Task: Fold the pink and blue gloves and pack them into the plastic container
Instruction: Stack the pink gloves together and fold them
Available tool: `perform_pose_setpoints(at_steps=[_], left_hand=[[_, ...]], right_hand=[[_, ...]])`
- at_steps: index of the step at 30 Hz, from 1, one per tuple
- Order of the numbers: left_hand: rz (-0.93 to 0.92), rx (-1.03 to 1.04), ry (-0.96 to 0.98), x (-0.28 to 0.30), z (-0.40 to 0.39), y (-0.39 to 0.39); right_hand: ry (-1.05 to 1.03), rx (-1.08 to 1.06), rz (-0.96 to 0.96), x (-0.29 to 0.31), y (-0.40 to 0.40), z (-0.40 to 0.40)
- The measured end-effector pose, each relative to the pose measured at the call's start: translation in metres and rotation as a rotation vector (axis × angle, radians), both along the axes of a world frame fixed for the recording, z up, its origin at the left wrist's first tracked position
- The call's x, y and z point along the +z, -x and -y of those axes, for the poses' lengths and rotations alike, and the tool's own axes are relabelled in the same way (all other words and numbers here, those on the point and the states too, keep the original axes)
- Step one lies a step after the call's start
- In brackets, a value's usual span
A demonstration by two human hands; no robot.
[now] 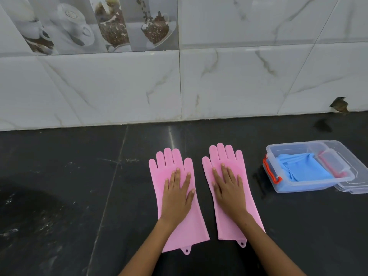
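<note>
- The pink gloves lie flat and unfolded on the black counter (59, 196), side by side with a narrow gap between them, fingers pointing to twelve o'clock and cuffs toward me: the left pink glove (175, 220) under my left hand (177, 196), the right pink glove (235, 196) under my right hand (229, 188).
- My fingers are stretched out flat, palms down, slightly fanned, pressing each glove against the counter; I pinch nothing.
- The plastic container (298, 186) sits at about three o'clock from the right pink glove, well apart from it, open, with an orange latch (271, 172) on its near-left end.
- Inside it the blue gloves (304, 168) already lie folded, filling much of the floor. Its clear lid (354, 186) seems to rest under or just beside its right edge; I cannot tell which.
- Risk: these gloves look rubbery and springy, so I judge a fold may pop open as soon as I lift my palms.
- Risk: each cuff has a small hanging tab (186, 251) that could stick out of the fold and snag the container's rim.
- Risk: folding both at once with one hand each gives me no spare hand to pin the crease, so a glove may slide on the glossy counter.
- Risk: the blue gloves leave limited room, so bulky pink folds may ride above the rim and keep the lid from closing.
- Risk: the container looks light, so pushing the pink gloves in could shove it toward the wall (258, 76).
</note>
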State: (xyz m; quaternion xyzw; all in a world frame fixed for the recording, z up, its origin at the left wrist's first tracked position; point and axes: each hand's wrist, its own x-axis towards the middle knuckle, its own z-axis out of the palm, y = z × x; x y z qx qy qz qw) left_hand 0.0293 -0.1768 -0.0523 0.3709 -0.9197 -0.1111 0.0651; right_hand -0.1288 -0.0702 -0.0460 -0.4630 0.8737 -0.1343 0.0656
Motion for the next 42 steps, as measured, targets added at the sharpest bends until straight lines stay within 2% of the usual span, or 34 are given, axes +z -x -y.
perform_pose_setpoints(at_steps=[4,28,32,36,42], left_hand=[[0.000,-0.057,0.018,-0.003,0.005,-0.007],[-0.062,-0.084,-0.001,-0.006,0.005,-0.009],[-0.061,-0.087,-0.029,-0.002,0.005,-0.009],[-0.199,-0.023,-0.149,0.008,0.005,-0.006],[-0.423,0.008,-0.119,0.046,-0.010,0.041]], right_hand=[[-0.012,-0.011,-0.015,-0.002,-0.002,-0.001],[0.002,-0.023,0.005,0.001,-0.012,-0.002],[0.107,-0.035,0.069,0.013,-0.014,-0.005],[0.284,-0.202,0.088,0.028,-0.008,-0.035],[0.233,-0.358,0.180,0.037,0.002,-0.107]])
